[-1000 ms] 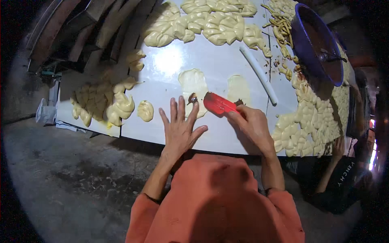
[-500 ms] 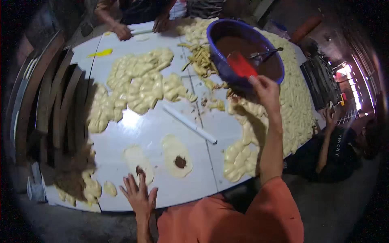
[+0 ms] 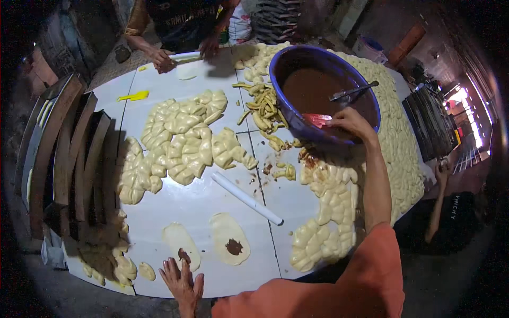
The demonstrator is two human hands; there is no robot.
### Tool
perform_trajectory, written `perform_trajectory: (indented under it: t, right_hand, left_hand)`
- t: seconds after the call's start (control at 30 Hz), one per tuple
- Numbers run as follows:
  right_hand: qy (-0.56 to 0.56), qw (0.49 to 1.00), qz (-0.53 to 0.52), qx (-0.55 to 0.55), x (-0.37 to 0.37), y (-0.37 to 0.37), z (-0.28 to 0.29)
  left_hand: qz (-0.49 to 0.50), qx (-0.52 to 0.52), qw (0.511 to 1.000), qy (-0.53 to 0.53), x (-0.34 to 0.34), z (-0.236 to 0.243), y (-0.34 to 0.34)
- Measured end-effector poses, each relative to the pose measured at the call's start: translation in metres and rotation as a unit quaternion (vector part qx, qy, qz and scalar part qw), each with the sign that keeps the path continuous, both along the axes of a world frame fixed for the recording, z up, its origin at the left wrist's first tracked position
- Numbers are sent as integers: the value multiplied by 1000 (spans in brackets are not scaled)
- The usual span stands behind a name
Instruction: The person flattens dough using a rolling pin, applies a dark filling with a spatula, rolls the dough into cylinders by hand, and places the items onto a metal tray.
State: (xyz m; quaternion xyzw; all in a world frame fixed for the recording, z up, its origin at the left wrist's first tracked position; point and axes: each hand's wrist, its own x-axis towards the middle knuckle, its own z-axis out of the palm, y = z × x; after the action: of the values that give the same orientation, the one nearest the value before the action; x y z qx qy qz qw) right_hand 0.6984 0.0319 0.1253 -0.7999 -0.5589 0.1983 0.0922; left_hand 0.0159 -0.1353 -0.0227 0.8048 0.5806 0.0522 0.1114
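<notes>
My right hand (image 3: 351, 123) grips a red scraper (image 3: 317, 120) at the near side of a purple basin (image 3: 281, 95). Brown paste (image 3: 313, 87) fills the lower part of the basin. A dark-handled utensil (image 3: 354, 91) leans inside it. On the tabletop, my left hand (image 3: 181, 282) lies with fingers spread, its fingertips by the lower end of a flattened dough oval (image 3: 174, 234). That oval carries a dab of brown paste (image 3: 184, 255), partly beside my fingers. A second dough oval (image 3: 228, 228) to its right bears a larger brown dab (image 3: 234, 246).
A white rolling pin (image 3: 247, 198) lies mid-table. Dough pieces (image 3: 183, 119) cover much of the table, with peeled banana-like strips (image 3: 263, 106) beside the basin. Dark trays (image 3: 69, 153) stand at left. Across the table, another person's hand (image 3: 162, 59) holds a roller; a yellow tool (image 3: 133, 96) lies nearby.
My right hand has brought the scraper from over the paste toward the basin's near rim, turning it flatter. My left hand stays by the dough oval. The whole view has shifted slightly.
</notes>
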Motion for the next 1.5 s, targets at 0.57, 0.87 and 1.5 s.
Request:
perform_trajectory:
  t: [0.57, 0.87, 1.5]
  right_hand:
    - [255, 964, -54, 58, -88, -43, 54]
    - [274, 953, 133, -4, -291, -86, -25]
    - [-41, 931, 287, 222, -434, -114, -69]
  left_hand:
    - [2, 15, 996, -85, 14, 19, 4]
    - [-11, 123, 978, -168, 3, 3, 2]
    - [-1, 126, 972, -198, 2, 2, 3]
